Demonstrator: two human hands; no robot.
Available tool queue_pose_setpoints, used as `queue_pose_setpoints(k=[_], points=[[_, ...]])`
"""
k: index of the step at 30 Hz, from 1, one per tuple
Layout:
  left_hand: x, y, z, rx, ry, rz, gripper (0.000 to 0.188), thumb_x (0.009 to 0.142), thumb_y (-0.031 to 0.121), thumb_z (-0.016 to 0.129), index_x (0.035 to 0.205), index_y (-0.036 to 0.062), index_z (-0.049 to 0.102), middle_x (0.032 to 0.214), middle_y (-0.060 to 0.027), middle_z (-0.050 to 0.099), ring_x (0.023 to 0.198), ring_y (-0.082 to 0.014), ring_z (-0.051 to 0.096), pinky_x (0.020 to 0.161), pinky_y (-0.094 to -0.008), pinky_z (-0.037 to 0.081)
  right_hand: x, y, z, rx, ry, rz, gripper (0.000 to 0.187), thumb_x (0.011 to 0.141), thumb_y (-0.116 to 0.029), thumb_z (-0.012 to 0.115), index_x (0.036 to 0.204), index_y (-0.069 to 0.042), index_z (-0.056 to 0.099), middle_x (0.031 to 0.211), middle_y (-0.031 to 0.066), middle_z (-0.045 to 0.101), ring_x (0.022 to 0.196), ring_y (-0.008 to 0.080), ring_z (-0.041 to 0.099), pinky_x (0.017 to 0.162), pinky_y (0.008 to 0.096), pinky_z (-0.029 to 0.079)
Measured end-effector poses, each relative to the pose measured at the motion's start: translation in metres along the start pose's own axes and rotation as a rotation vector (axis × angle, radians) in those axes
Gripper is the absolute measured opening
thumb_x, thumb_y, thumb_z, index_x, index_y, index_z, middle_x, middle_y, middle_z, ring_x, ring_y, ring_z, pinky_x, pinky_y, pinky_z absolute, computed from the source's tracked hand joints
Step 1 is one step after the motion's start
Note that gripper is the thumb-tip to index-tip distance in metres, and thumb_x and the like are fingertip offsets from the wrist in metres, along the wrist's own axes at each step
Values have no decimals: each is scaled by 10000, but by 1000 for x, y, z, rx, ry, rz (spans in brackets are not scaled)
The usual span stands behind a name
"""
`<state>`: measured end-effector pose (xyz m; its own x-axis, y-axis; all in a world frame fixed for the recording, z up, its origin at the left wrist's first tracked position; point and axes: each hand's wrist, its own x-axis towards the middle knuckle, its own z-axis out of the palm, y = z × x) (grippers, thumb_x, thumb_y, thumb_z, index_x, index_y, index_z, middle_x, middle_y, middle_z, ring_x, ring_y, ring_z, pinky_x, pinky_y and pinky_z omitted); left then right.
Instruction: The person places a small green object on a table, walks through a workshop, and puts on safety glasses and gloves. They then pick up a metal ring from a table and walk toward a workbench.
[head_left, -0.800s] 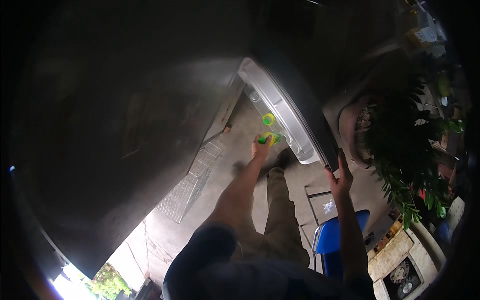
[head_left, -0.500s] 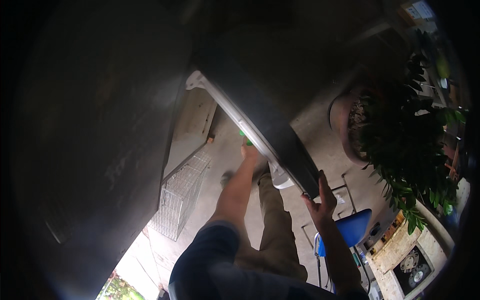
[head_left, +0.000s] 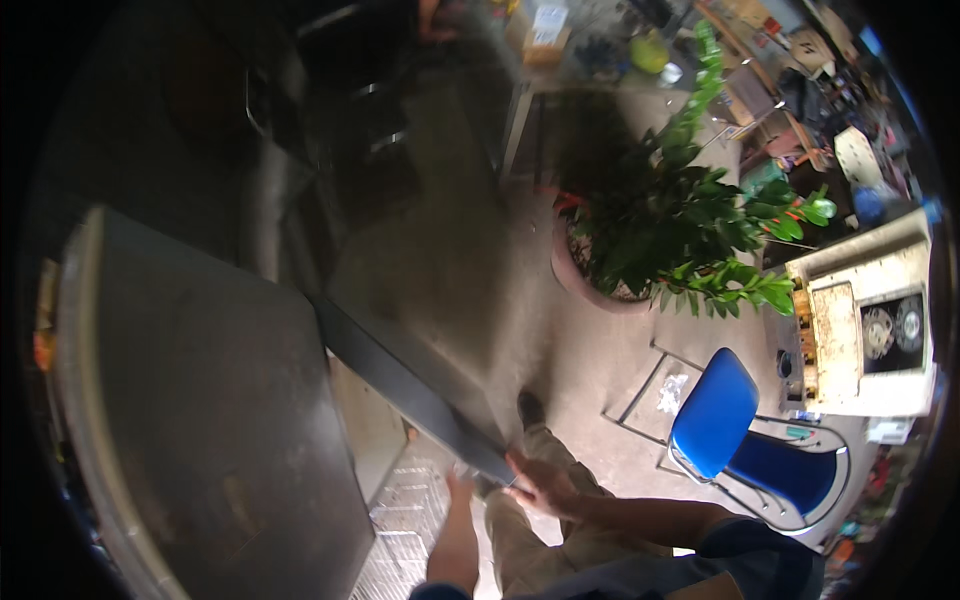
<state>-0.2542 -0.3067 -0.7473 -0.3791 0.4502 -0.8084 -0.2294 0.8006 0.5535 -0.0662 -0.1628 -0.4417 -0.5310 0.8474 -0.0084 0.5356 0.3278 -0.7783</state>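
Here in the room, a blue chair (head_left: 715, 415) is standing on the floor (head_left: 590, 375), and near it a leafy plant (head_left: 655, 230) is growing in a pinkish pot (head_left: 573, 278).

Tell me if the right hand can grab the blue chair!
Probably not right now: the right hand is at the edge of the dark door, and the blue chair stands off to the right. Nothing seems to block the way between, though.

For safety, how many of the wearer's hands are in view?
2: the right hand, at the end of the door; the left hand, blurred, left of that end. Neither is wholly hidden.
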Motion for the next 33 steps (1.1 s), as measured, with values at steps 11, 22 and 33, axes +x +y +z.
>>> queue_pose_setpoints(k=[11, 22, 33], points=[[-241, -113, -185, 748, -253, 134, 378, 905, 266, 600, 1243, 103, 647, 1231, -208, 592, 1126, -334, 562, 926, -429, 470, -9, -124, 227, 137, -403, -85, 847, 911, -275, 635, 1507, -8, 96, 1087, 269, 605, 770, 362, 653, 672, 430, 527], [-242, -39, -239, 962, -453, 116, 321, 912, 300, 603, 1123, 66, 664, 1049, -165, 622, 956, -276, 591, 814, -391, 485, -50, 7, 92, -116, -564, 262, 667, 875, -500, 607, 1357, -48, 517, 1334, 209, 556, 1256, 369, 504, 1056, 437, 395], [-160, 168, -66, 1323, -636, 290, 325, 920, 333, 606, 1004, 29, 681, 868, -122, 653, 786, -218, 620, 702, -354, 500, -400, 242, -60, -157, -325, 1194, 206, 805, -285, 623, 853, -157, 777, 835, 86, 735, 805, 268, 708, 674, 477, 568]])
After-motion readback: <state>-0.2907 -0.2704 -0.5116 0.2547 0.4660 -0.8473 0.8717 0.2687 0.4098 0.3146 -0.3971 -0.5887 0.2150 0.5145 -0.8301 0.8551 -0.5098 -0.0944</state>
